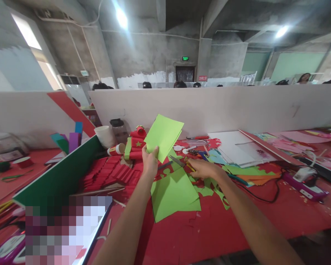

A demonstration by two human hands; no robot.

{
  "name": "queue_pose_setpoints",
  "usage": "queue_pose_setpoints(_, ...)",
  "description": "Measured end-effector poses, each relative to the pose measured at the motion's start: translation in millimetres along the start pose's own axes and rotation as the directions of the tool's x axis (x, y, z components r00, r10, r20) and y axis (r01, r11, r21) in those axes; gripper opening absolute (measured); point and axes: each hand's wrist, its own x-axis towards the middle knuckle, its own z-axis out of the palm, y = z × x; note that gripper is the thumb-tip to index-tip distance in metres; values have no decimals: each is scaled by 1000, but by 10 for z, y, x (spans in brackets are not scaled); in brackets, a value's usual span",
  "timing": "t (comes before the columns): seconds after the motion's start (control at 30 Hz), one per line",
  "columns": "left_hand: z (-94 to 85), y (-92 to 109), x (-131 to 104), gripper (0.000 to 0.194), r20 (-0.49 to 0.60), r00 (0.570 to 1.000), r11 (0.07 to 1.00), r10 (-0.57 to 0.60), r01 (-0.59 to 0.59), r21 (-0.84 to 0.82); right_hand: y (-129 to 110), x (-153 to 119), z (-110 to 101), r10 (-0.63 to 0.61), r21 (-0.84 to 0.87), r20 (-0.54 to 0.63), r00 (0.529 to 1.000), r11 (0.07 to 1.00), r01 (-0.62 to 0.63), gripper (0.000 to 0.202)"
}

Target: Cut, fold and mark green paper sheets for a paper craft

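My left hand grips a folded or stacked piece of lime-green paper, thumb on its front face, raised above the table. To the right, my right hand is closed on the yellow handles of a pair of scissors. Their blades point left, toward the lower edge of the held paper, and appear apart from it. Beneath both hands, a larger lime-green sheet lies on the red table. Green offcuts are scattered beside it, partly hidden by my right hand.
Folded red paper strips lie left of my left hand, beside a green board. Paper cups and a dark-lidded bottle stand behind. White sheets and a purple power strip are at right. A pale partition crosses the back.
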Motion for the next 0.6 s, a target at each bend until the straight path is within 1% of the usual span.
queue_pose_setpoints(0.13,0,-1,3,50,2,1000,1000,18,-18,2,8,-34,-94,60,-27,-123,991,998,-64,67)
queue_pose_setpoints(0.27,-1,0,4,50,-6,1000,999,20,-20,36,-24,-44,-156,139,25,-214,967,990,-137,63)
queue_pose_setpoints(0.33,-4,-6,10,51,-12,1000,999,25,-25,48,-48,-46,-166,159,58,-232,960,987,-150,62)
queue_pose_setpoints(0.4,-12,-22,23,51,-7,999,997,33,-33,66,-72,-47,-161,159,65,-208,965,987,-149,59)
queue_pose_setpoints(0.5,-33,-61,50,52,30,998,993,50,-53,110,-106,-34,-124,121,28,-107,987,993,-118,53)
queue_pose_setpoints(0.6,-54,-97,66,55,88,993,981,81,-95,170,-126,-5,-71,72,-24,-20,997,997,-73,47)
